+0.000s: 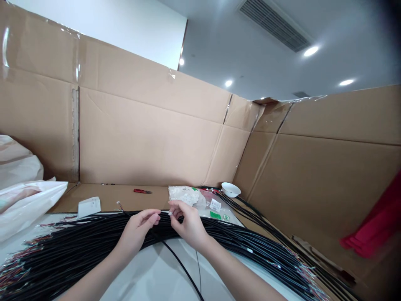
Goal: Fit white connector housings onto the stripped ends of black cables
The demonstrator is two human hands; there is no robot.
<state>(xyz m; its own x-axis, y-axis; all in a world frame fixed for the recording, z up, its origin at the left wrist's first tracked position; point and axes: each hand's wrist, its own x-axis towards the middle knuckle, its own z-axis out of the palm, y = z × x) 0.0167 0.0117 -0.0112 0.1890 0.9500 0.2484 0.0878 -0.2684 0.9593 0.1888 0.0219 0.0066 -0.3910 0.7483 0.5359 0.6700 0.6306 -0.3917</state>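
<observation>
My left hand (138, 230) is closed, thumb and fingers pinched together. A single black cable (180, 261) runs from beneath its palm toward the front edge of the view; its gripped end is hidden by the fingers. Facing it, my right hand (189, 225) pinches a small white connector (171, 213) between thumb and fingertips. A short gap separates the two hands. Both are over a wide bundle of black cables (78, 242), whose stripped, coloured wire ends (19, 267) fan out at the left.
Behind the bundle lie a bag of small white connectors (184, 194), red-handled cutters or pliers (142, 191) and a white card (89, 207). A white bowl (231, 189) stands near the corner. Cardboard walls (150, 138) enclose the table; plastic bags (25, 200) sit left, red cloth (372, 225) right.
</observation>
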